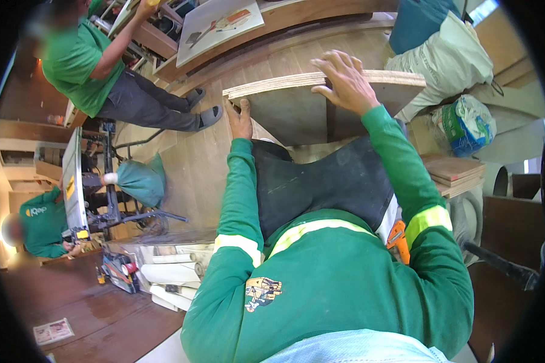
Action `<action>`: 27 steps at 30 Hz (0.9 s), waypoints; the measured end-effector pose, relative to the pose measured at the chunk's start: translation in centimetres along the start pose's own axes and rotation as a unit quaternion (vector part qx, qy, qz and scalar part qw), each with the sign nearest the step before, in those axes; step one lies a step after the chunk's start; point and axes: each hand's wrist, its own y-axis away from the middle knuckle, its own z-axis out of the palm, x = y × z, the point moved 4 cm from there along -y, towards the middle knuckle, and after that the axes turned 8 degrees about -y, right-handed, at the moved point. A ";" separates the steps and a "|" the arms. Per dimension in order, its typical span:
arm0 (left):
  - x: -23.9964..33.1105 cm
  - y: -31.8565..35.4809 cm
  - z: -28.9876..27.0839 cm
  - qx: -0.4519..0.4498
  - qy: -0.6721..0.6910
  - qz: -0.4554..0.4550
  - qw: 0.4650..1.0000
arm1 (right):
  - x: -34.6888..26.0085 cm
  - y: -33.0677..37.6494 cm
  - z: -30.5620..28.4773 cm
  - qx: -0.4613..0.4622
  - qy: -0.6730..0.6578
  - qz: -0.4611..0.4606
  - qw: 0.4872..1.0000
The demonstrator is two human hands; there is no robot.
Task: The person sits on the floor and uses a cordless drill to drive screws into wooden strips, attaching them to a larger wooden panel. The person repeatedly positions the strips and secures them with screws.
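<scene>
A plywood panel (pixel 284 115) with a pale layered edge and a grey-brown face stands on its edge in front of my legs. My left hand (pixel 240 123) is closed round its left end, with the thumb on the near face. My right hand (pixel 347 83) lies across the top edge, right of the middle. Its fingers are stretched out over the far side, and the thumb points left along the near face. An orange-handled tool (pixel 398 242) sits by my right hip. The panel's lower part is partly hidden by my knees.
A white sack (pixel 445 63), a blue bin (pixel 419 24) and stacked boards (pixel 453 171) are to the right. One person (pixel 79 66) stands at far left. Another person (pixel 45 221) is beside a table saw (pixel 74 181). Paper rolls (pixel 172 272) lie at lower left.
</scene>
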 end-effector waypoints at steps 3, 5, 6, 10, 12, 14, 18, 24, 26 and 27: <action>0.1 1.1 0.0 -0.029 0.065 -0.043 0.997 | -2.2 3.5 -1.4 -0.028 -0.058 0.135 0.989; -2.3 2.1 -1.2 -0.004 0.052 -0.040 0.998 | -3.7 6.6 0.8 -0.115 -0.223 0.339 0.907; -2.7 2.8 -1.0 0.005 0.038 -0.040 0.998 | -4.2 8.3 2.1 -0.147 -0.312 0.440 0.830; -1.0 3.8 -1.4 -0.016 0.016 -0.025 0.999 | -1.7 14.8 10.4 -0.130 -0.173 0.401 0.890; -1.7 4.2 -2.3 -0.023 -0.019 -0.001 1.000 | -1.0 14.8 13.0 -0.168 -0.233 0.425 0.859; -1.2 4.2 -1.5 -0.053 0.040 -0.001 0.998 | 1.3 17.1 16.2 -0.192 -0.267 0.465 0.822; -0.9 4.7 -1.3 -0.049 0.040 -0.011 0.998 | 2.0 16.7 18.0 -0.183 -0.301 0.504 0.789; -1.2 4.3 -1.6 -0.093 0.040 -0.071 0.992 | 2.1 17.7 20.6 -0.182 -0.205 0.452 0.849; -0.3 4.1 -2.8 -0.092 0.035 -0.061 0.993 | 1.2 17.6 21.2 -0.147 -0.203 0.459 0.852; -1.2 4.4 -2.5 -0.081 0.018 -0.049 0.995 | 1.3 17.7 21.0 -0.127 -0.212 0.468 0.848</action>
